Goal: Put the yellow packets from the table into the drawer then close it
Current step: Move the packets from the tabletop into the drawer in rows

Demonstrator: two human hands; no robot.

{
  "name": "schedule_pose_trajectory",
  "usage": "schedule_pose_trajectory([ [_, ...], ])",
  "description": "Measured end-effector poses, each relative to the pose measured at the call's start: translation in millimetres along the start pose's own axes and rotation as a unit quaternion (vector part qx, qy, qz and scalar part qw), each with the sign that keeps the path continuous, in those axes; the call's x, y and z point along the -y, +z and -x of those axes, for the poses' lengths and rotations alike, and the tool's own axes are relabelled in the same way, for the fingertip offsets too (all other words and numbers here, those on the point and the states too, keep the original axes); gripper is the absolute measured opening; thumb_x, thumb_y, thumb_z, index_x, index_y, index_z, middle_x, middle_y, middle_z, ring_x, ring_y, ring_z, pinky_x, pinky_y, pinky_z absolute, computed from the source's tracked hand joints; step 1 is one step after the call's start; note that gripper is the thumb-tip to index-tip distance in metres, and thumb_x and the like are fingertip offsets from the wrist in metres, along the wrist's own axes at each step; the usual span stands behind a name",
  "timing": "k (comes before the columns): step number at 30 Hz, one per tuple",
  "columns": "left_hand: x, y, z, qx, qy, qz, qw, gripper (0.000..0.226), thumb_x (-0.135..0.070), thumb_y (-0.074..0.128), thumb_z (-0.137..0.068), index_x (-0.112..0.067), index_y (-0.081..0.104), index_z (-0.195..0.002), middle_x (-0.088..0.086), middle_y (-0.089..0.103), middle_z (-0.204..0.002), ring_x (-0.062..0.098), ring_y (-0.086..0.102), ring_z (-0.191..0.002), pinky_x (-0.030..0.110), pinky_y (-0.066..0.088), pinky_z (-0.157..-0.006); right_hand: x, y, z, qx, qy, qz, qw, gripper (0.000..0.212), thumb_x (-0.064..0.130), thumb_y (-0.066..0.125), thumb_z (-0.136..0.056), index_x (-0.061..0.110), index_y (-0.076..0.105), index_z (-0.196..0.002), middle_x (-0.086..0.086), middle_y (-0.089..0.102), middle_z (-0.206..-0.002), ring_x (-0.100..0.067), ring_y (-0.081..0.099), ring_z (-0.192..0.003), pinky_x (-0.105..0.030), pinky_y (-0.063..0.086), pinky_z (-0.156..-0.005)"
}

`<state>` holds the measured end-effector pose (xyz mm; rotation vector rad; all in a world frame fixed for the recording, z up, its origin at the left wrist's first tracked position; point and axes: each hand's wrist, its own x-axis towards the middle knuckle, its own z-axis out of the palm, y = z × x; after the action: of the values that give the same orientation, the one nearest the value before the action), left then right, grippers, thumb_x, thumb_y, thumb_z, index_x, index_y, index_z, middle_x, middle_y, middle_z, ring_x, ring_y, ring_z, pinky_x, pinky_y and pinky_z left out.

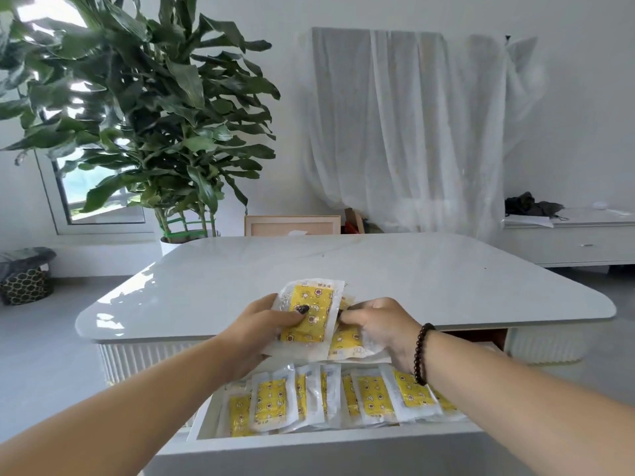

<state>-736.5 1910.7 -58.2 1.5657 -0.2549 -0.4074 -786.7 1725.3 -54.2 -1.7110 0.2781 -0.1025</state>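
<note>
Now, a stack of yellow packets [311, 316] sits at frame centre, held over the near edge of the white table [378, 269], long axis running toward the top of the frame, tilted slightly right. The left hand [261, 324] grips the stack from its left side, thumb pressed on the top packet's face. The right hand [381, 326] pinches the right edge, fingers curled on the lower packets. Both hands equally close; neither is free. The open drawer [326, 436] lies directly below the stack, toward the frame bottom, already lined with a row of matching packets [372, 395]. Judged next move: a short drop straight down and toward the viewer, then push the drawer shut. Beaded bracelet [422, 352] on right wrist. Large potted plant [144, 115] upper left, draped white sheet [412, 125] upper right.
</note>
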Motion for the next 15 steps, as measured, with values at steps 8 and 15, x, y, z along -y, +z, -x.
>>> schedule_pose_trajectory([
  [8,-1.2,-42.3,-9.4,-0.183,0.046,0.016,0.982,0.014,-0.008,0.056,-0.095,-0.009,0.060,-0.108,0.014,0.071,-0.099,0.032,0.069,-0.091,0.049,0.054,-0.090,0.6,-7.2,-2.3,-0.046,-0.069,0.060,0.995,0.015,0.005,0.065,-0.086,0.014,0.070,-0.075,-0.004,0.073,-0.084,-0.015,0.069,-0.078,-0.025,0.055,-0.074],
  [15,11.3,-52.1,-4.3,-0.163,0.036,-0.077,0.983,0.016,-0.013,0.056,-0.096,-0.024,0.065,-0.103,0.009,0.075,-0.096,0.032,0.072,-0.090,0.048,0.056,-0.087,-5.6,2.2,-4.4,0.008,-0.087,0.133,0.987,0.008,0.008,0.064,-0.087,0.015,0.068,-0.085,0.001,0.070,-0.086,-0.009,0.067,-0.075,-0.016,0.052,-0.066],
])
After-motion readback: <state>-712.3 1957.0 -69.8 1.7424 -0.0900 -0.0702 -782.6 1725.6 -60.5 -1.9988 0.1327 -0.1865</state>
